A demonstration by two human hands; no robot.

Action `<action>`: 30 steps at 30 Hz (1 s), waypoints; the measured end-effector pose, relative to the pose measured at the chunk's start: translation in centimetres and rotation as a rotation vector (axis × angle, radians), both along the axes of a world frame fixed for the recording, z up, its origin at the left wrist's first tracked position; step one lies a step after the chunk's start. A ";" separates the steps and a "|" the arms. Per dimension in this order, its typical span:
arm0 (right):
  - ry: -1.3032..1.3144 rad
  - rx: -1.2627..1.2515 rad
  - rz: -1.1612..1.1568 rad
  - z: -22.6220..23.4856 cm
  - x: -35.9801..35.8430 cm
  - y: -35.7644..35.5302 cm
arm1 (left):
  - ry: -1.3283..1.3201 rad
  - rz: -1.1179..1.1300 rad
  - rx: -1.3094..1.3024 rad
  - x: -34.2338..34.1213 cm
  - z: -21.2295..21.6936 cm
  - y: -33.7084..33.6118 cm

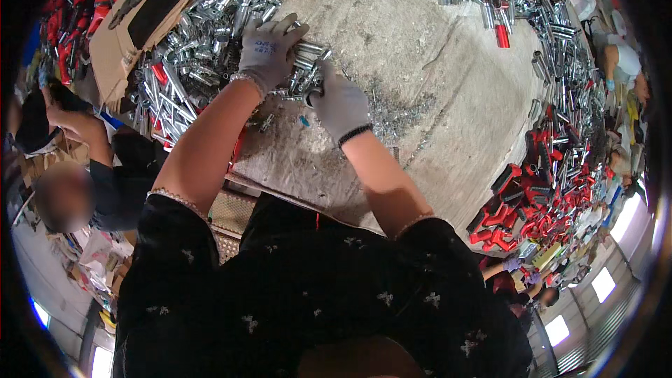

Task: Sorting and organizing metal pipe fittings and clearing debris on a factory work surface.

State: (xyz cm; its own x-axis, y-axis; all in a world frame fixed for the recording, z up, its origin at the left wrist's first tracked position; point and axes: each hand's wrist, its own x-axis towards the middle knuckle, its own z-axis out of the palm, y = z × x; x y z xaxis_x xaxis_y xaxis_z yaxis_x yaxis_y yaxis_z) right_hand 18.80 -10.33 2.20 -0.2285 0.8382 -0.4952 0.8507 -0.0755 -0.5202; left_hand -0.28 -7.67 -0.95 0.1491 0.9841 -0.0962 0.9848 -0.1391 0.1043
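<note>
My left hand (269, 52), in a grey glove, rests at the edge of a heap of chrome sockets (231, 0), fingers stretched apart over its right side. Several shiny sockets (308, 56) lie between my two hands. My right hand (341, 103), in a grey glove with a dark cuff, is closed against these sockets from the right. A socket with a dark round opening (313, 98) shows at its thumb side, seemingly in its grip; the fingertips are slightly blurred.
A pale, dirt-strewn cloth (434, 98) covers the table. More sockets (560, 77) and red-handled tools (518, 203) are heaped along the right. Cardboard (112, 63) stands at the far left. A person (91, 154) is at the left; another person's gloved hands (514, 264) show at the lower right.
</note>
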 end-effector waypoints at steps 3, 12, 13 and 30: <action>-0.007 -0.015 0.151 -0.2 0.0 1.3 | -0.033 -0.055 -0.090 -0.7 0.5 0.6; 0.222 -0.295 -0.358 -1.0 2.4 -1.8 | 0.071 -0.182 -0.352 1.0 4.5 1.1; 0.117 -0.300 -0.250 -0.4 1.7 -1.8 | 0.121 -0.197 -0.351 1.4 4.6 1.2; 0.636 -0.623 -0.814 -5.6 -2.9 -3.1 | 0.123 0.114 -0.306 2.5 2.6 3.1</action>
